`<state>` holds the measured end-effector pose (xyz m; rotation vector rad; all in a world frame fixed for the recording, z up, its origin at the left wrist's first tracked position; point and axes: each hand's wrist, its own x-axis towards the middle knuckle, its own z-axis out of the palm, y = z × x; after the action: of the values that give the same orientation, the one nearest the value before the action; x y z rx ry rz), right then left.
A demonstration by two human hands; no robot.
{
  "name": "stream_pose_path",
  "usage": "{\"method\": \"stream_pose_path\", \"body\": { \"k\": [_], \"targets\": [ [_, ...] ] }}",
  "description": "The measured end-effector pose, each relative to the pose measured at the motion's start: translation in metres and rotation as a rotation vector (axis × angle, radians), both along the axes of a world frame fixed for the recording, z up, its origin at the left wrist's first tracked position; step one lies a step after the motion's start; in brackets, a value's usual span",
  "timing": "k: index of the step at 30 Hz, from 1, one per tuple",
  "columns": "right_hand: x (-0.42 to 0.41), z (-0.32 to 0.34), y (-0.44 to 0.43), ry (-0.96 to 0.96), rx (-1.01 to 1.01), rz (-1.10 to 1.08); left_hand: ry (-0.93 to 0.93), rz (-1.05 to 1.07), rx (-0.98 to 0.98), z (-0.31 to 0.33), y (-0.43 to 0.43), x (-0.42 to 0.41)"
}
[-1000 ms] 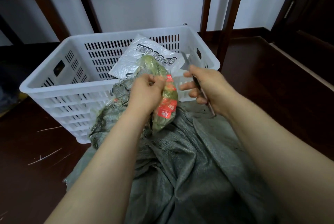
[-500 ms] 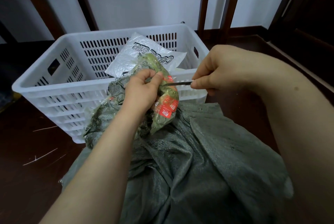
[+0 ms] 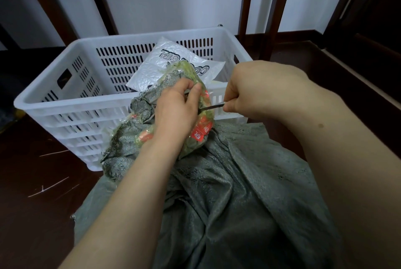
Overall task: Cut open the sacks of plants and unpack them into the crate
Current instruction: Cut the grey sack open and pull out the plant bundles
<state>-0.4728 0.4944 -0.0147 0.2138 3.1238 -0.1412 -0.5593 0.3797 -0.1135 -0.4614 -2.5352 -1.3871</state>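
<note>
Step in hand, as I judge it: slitting the pack [image 3: 200, 132], held above the sack [image 3: 238, 192] just before the crate [image 3: 71, 114]. My left hand [image 3: 175, 112] has a closed grip on the pack's top. My right hand [image 3: 253, 93] pinches the blade [image 3: 211, 107], tip at the pack. Next move: cut away from the left fingers.

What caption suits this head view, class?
Left hand grips a plant packet; right hand holds a blade to it, before a white crate.
</note>
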Motion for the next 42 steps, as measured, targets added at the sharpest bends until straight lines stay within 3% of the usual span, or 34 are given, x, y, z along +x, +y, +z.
{"method": "stream_pose_path", "body": {
  "k": [4, 14, 19, 24, 35, 42],
  "targets": [
    [0.005, 0.002, -0.013, 0.035, 0.065, -0.013, 0.084, 0.055, -0.075, 0.002, 0.002, 0.006],
    [0.009, 0.002, -0.035, -0.015, 0.036, 0.02, 0.01, 0.083, -0.086, 0.016, 0.006, 0.02],
    [0.007, -0.002, -0.031, -0.088, 0.014, -0.056, 0.105, 0.07, -0.168, 0.005, 0.002, 0.01],
    [0.005, -0.005, -0.019, -0.114, 0.003, -0.076, 0.052, 0.076, -0.116, -0.007, 0.006, -0.002],
    [0.005, -0.003, -0.013, -0.126, -0.031, -0.025, 0.112, 0.099, -0.235, 0.0, 0.002, 0.002],
    [0.001, -0.008, -0.015, -0.15, -0.013, -0.029, -0.131, 0.051, -0.149, 0.004, 0.003, 0.002]
  ]
}}
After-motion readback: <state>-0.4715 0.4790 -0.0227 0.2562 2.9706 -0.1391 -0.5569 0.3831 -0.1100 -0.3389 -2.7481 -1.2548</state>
